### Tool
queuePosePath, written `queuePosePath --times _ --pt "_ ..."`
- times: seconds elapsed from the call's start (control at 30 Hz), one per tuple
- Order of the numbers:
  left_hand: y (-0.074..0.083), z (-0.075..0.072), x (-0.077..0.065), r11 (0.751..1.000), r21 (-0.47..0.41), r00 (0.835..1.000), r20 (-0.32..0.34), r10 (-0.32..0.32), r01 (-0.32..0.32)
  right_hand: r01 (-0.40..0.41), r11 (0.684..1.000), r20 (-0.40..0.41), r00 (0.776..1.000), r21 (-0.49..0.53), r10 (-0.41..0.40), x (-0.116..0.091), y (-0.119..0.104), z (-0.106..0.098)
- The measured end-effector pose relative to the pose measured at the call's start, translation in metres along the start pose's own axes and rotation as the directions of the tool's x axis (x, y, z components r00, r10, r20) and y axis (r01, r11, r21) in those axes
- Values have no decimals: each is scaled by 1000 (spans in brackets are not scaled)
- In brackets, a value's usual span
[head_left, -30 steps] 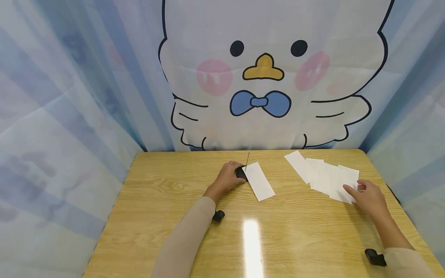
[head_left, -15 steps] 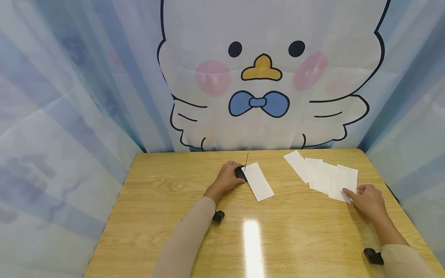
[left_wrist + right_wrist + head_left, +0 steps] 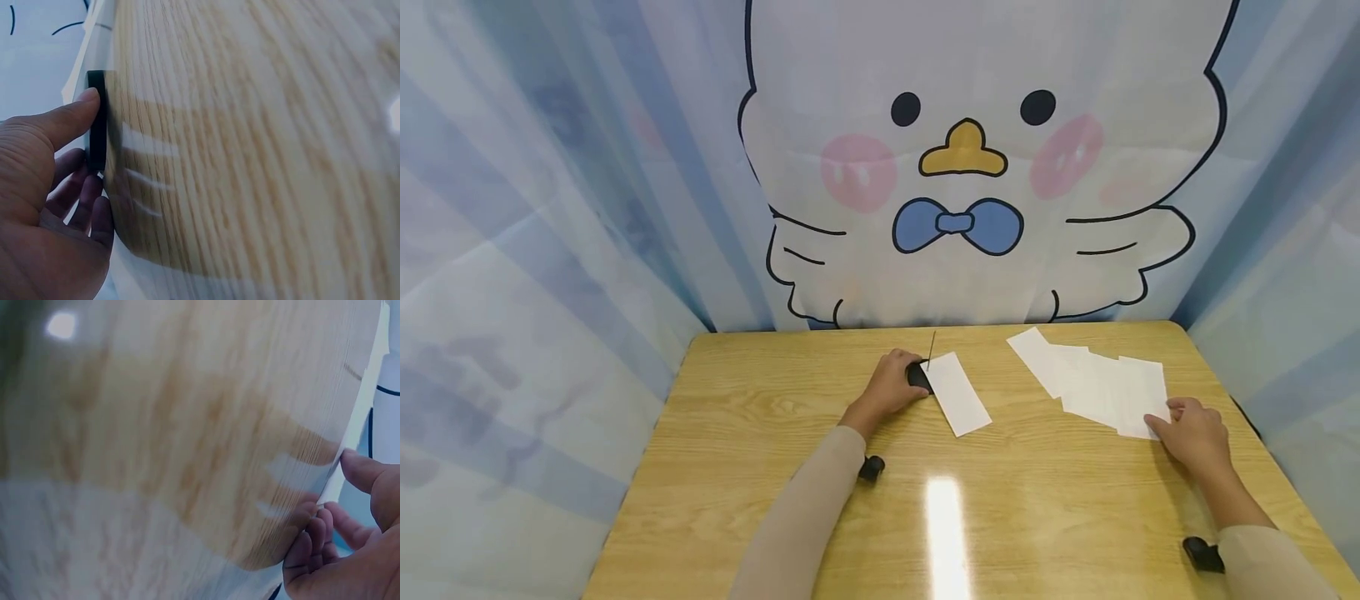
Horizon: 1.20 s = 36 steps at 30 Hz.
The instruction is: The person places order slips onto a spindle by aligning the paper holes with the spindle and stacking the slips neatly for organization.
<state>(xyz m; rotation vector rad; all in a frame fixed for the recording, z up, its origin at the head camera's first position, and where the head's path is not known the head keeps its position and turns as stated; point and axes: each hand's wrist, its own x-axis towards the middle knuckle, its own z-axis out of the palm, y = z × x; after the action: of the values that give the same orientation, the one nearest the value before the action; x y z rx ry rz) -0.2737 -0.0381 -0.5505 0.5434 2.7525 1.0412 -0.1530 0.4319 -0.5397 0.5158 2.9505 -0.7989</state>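
Note:
In the head view my left hand (image 3: 889,385) grips a black base (image 3: 917,375) from its left side, with a thin spike (image 3: 932,347) standing up from it. A single white paper slip (image 3: 958,398) lies against the base, its upper corner overlapping the spike's foot. In the left wrist view the thumb presses the edge of the base (image 3: 97,125), fingers curled below. Over at the right, my right hand (image 3: 1197,435) pinches the rightmost slip (image 3: 1141,392) of an overlapping row by its right edge. Thumb and fingers meet that slip's edge in the right wrist view.
Several more white slips (image 3: 1086,383) overlap leftward from the right hand on the wooden table (image 3: 760,417). A curtain (image 3: 962,292) with a cartoon bird hangs at the back edge. Black wrist devices (image 3: 872,468) sit at both sleeves.
The row of slips has shifted slightly left and spread a little at its right end, with the right hand at its edge. My left hand keeps its hold on the base.

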Motion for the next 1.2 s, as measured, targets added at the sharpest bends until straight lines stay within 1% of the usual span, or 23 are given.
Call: queuePosePath --times 0.27,0.4,0.53,0.7,0.83,1.03,1.2 --pt "-1 1 2 1000 2 1000 -1 8 -7 -18 1000 -5 1000 18 19 0 0 -2" --pt "-1 1 2 1000 -2 1000 1 11 -11 -54 998 -3 999 -24 54 -2 1 -4" --pt "-1 1 1 1000 -2 1000 2 8 -8 -67 994 6 998 -89 67 -2 2 -4" --pt "-1 1 1 1000 -3 1000 3 0 0 -77 994 30 996 -84 80 0 0 -3" --pt "0 1 0 1000 -6 1000 4 -2 2 -79 994 32 996 -74 81 0 -1 -2" --pt "0 2 0 1000 -10 1000 -1 -6 6 -63 994 -6 998 -87 63 -2 -3 -1" --pt "-2 2 1 1000 -8 1000 -2 -3 3 -52 996 -2 999 -77 52 -1 -5 -1"
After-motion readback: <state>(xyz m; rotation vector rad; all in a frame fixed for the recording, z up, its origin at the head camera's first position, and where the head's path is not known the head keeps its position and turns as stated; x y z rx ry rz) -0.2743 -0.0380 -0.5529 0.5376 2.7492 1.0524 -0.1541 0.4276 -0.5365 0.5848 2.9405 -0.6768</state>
